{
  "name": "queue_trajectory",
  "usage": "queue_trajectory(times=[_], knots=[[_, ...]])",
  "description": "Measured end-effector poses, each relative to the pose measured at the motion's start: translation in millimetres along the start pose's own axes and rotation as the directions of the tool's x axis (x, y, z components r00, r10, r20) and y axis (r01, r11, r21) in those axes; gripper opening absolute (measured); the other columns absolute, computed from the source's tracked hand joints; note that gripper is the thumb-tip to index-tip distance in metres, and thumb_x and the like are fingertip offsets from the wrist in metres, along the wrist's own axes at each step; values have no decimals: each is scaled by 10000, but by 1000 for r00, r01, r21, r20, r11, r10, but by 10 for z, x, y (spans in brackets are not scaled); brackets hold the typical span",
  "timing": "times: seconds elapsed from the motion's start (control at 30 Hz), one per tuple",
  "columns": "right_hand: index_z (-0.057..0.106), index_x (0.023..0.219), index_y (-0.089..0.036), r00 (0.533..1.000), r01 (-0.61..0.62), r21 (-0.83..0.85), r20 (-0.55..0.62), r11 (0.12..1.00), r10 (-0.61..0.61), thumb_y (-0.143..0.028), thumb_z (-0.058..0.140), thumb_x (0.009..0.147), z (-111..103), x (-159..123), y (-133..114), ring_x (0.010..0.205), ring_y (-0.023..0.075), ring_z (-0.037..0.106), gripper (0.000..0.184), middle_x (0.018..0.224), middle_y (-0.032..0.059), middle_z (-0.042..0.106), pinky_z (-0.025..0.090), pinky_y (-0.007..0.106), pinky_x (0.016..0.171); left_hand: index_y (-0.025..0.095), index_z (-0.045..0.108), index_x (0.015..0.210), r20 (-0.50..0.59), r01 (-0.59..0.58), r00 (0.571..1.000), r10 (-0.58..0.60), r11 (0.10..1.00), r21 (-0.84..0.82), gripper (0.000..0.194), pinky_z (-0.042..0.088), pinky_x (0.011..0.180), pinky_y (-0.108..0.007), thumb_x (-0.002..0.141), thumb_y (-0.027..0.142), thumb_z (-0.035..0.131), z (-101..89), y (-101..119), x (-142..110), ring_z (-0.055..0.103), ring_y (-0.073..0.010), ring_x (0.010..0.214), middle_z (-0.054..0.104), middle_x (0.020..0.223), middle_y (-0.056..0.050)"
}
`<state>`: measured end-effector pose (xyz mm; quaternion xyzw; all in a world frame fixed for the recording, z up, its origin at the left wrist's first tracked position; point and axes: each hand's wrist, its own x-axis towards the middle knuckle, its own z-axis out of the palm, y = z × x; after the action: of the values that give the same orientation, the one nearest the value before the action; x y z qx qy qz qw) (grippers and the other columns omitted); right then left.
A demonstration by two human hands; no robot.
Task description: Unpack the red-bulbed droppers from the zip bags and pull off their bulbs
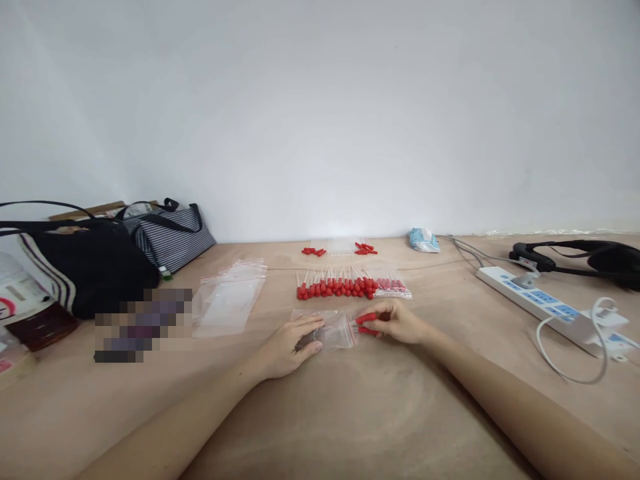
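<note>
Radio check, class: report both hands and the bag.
Left hand on clear bag. Right hand holding red pieces at bag's red-striped end. Nothing visibly blocking.

The small bag (pixel 334 331) looks glossy, smooth plastic, the striped holdall (pixel 173 235) matt cloth.

Bare hands: two, left hand (pixel 295 343) and right hand (pixel 400 323). Red tips (pixel 369 318) at the right hand: two. Clear plastic bag (pixel 343 333) touching the left hand: one. Pale, red-tipped sticks (pixel 337 288): too crowded to count. White oblong power strip (pixel 515 294): one.
</note>
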<state>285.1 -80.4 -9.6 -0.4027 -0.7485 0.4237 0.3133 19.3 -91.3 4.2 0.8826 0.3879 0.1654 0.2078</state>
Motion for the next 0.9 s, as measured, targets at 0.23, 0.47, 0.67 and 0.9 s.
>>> queue_trajectory(times=[0.23, 0.47, 0.67, 0.9], knots=[[633, 913, -161, 977, -214, 138, 10, 967, 214, -408, 687, 599, -274, -31, 125, 643, 111, 583, 403, 803, 30, 628, 482, 230, 537, 217, 469, 1215, 4, -8, 1000, 8, 1000, 7, 424, 311, 1008, -393, 820, 373, 456, 9, -19, -5, 392, -203, 1203, 454, 1289, -52], [548, 1041, -178, 997, 9, -175, -76, 985, -22, -382, 769, 483, -61, -140, 34, 813, 171, 545, 634, 953, 51, 566, 463, 305, 692, 197, 456, 1225, 8, 5, 1000, -5, 999, 38, 436, 307, 1011, -393, 823, 364, 451, 11, -5, -3, 390, -205, 1204, 454, 1289, -58], [563, 902, -175, 997, 75, -336, 8, 939, -76, -241, 589, 689, -29, -175, -68, 675, 121, 523, 225, 793, 11, 580, 432, 255, 628, 198, 469, 1214, 14, -1, 1000, 1, 999, 40, 426, 313, 1007, -392, 823, 367, 450, -1, 8, -1, 399, -205, 1197, 464, 1280, -59], [508, 830, -178, 998, 53, -363, -2, 930, -57, -104, 550, 605, -240, -185, -47, 626, 94, 474, 241, 734, -15, 535, 388, 203, 547, 214, 479, 1204, 4, -8, 1000, 8, 1000, 11, 415, 324, 997, -397, 816, 361, 465, 4, -13, -6, 404, -205, 1194, 462, 1281, -55]])
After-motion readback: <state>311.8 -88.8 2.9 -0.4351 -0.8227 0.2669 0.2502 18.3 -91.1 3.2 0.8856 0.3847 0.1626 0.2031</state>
